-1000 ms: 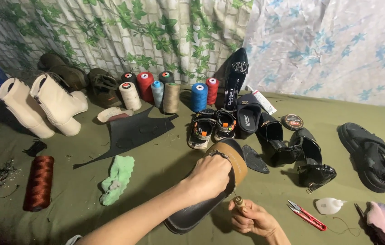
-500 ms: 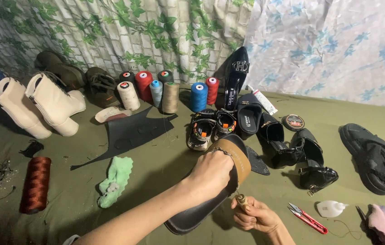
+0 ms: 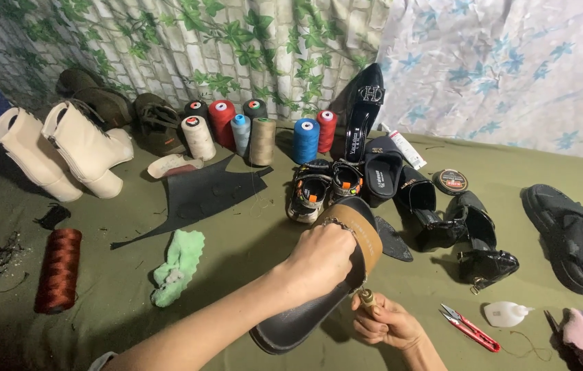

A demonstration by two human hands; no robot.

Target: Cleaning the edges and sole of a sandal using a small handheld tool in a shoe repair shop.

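- Left hand [image 3: 322, 257] clamped over tan strap of black sandal [image 3: 305, 316], tilting it steady.
- Right hand [image 3: 387, 323] pinching wooden-handled awl [image 3: 367, 298] beneath strap, near red snips [image 3: 470, 328].

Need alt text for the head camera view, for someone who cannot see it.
A person's left hand grips the tan strap of a black slide sandal while the right hand holds a wooden-handled tool beside it. Thread spools, cream boots and black shoes lie around on a green cloth.
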